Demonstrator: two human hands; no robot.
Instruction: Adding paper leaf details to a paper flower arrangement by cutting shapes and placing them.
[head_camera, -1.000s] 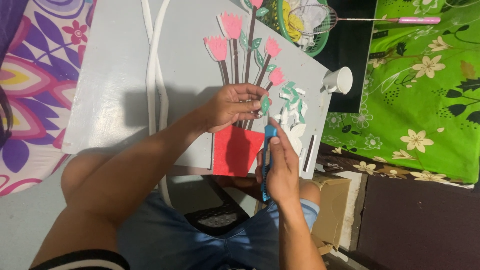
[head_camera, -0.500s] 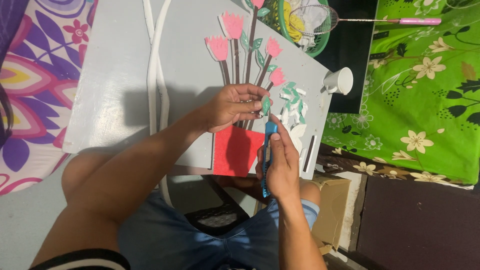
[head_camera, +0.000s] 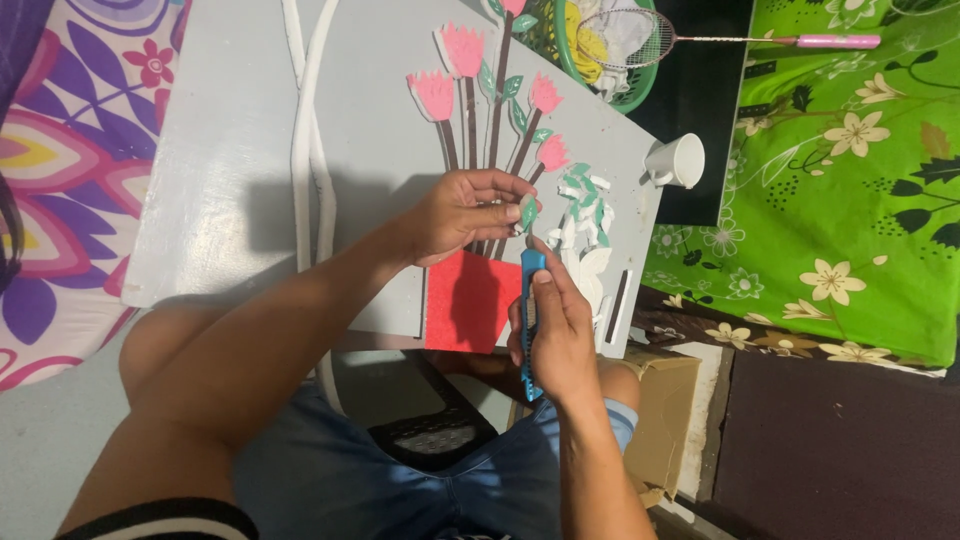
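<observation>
— Fingers of our left hand (head_camera: 465, 215) pinch a small green paper leaf (head_camera: 527, 213), thumb and fingertips pressed together on it, just above the red square foam vase (head_camera: 470, 300). Do we see the same on the other side?

— Our right hand (head_camera: 555, 335) wraps closed around a slim blue utility knife (head_camera: 529, 310), forefinger laid along its back, its tip pointing up at the leaf.

— And where does the leaf sit?

— We hold it over the pale grey board (head_camera: 230, 180), close to the brown stems of the pink paper flowers (head_camera: 460, 60). White and green paper scraps (head_camera: 582, 215) lie just to its right.

— Anything else we see nearby?

— We see a white cup (head_camera: 678, 160) on its side at the board's edge, beside the green flowered cloth (head_camera: 850, 180).
</observation>
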